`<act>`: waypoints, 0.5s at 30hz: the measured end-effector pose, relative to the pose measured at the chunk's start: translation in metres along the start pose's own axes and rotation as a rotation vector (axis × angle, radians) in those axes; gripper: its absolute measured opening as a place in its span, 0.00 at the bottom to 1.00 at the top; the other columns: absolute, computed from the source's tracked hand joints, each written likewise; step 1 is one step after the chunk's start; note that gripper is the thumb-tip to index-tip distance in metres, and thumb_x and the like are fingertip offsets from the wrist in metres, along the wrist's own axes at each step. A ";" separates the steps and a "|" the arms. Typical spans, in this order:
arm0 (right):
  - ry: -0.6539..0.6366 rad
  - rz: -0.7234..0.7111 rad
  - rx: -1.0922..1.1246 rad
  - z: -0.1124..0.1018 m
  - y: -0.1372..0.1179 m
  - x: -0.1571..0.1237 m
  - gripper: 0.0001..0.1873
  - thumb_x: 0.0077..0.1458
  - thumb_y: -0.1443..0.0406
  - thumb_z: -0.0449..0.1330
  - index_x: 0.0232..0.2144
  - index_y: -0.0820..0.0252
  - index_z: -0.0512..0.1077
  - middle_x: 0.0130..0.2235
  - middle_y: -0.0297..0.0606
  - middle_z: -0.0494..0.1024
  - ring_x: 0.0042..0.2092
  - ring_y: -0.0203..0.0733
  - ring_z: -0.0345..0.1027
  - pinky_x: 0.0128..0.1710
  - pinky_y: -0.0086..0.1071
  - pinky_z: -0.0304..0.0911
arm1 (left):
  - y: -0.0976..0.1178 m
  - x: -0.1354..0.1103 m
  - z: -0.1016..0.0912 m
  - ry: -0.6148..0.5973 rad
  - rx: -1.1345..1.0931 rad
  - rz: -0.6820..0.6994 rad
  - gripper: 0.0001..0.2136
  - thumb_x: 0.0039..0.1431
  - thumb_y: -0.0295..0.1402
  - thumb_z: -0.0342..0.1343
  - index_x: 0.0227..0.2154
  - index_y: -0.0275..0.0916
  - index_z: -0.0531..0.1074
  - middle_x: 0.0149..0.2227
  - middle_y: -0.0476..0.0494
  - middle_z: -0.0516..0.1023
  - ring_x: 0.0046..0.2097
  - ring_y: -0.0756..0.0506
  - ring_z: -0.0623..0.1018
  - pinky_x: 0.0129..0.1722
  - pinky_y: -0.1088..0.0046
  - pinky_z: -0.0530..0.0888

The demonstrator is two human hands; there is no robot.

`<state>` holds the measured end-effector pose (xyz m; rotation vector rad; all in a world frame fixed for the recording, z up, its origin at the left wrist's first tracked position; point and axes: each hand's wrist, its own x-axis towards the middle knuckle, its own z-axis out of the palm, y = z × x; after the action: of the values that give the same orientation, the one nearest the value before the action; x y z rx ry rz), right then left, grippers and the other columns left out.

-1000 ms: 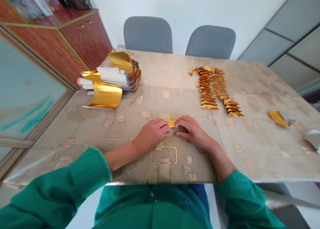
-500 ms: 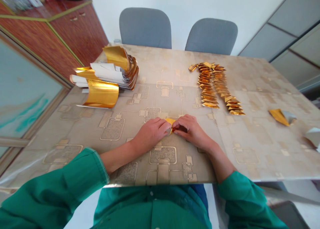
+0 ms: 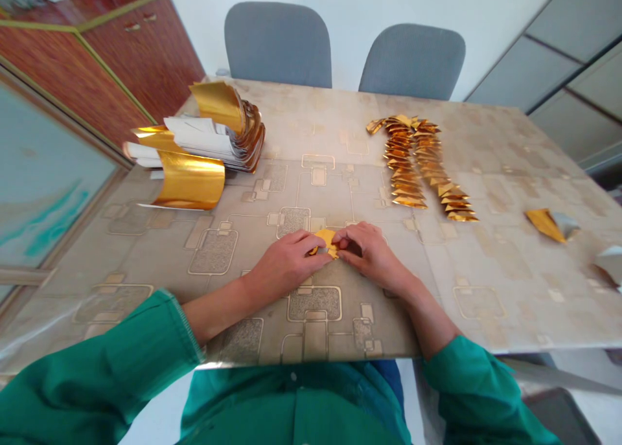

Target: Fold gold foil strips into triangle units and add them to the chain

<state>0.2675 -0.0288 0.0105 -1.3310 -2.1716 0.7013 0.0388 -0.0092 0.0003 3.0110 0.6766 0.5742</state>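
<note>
At the near edge of the table (image 3: 350, 202), as the head view shows, a small gold paper (image 3: 327, 236) sits between the fingertips of two bare hands, centred in front of the person's green shirt (image 3: 253, 399). The left hand (image 3: 286, 258) grasps it from the left, thumb below and bent fingers above, so that this side of the paper is partly covered. The right hand (image 3: 368, 251) pinches the opposite edge between thumb and curled fingers; the paper lies just beyond its fingertips, toward the other hand. Its gold face shows in the gap, with a paler strip near the left thumb; the exact folds are too small to tell. Farther off to the left, well apart from the left hand, rests a stack of curled gold and white sheets (image 3: 192, 176). Beyond the right hand stand two rows of folded gold pieces (image 3: 405, 170), side by side and close together at their far ends. Well to the right lies a gold-and-silver piece (image 3: 547, 225). Two grey chairs (image 3: 278, 46) face the table's far side.
</note>
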 end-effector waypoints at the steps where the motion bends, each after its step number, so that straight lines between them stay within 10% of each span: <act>1: 0.001 0.001 -0.010 0.000 0.000 0.000 0.06 0.58 0.70 0.61 0.38 0.55 0.71 0.34 0.31 0.76 0.40 0.40 0.65 0.46 0.37 0.52 | 0.000 0.000 0.000 0.005 -0.004 0.002 0.09 0.68 0.30 0.51 0.44 0.41 0.76 0.44 0.43 0.75 0.44 0.45 0.71 0.45 0.68 0.73; 15: -0.013 -0.017 -0.075 0.000 0.001 -0.002 0.03 0.62 0.68 0.58 0.35 0.55 0.69 0.35 0.33 0.74 0.40 0.42 0.63 0.44 0.37 0.51 | 0.005 0.000 0.000 -0.010 0.016 -0.013 0.12 0.70 0.30 0.49 0.49 0.43 0.75 0.44 0.42 0.74 0.45 0.44 0.72 0.46 0.67 0.74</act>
<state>0.2690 -0.0302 0.0095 -1.3479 -2.2367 0.6289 0.0408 -0.0135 0.0008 3.0197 0.7023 0.5551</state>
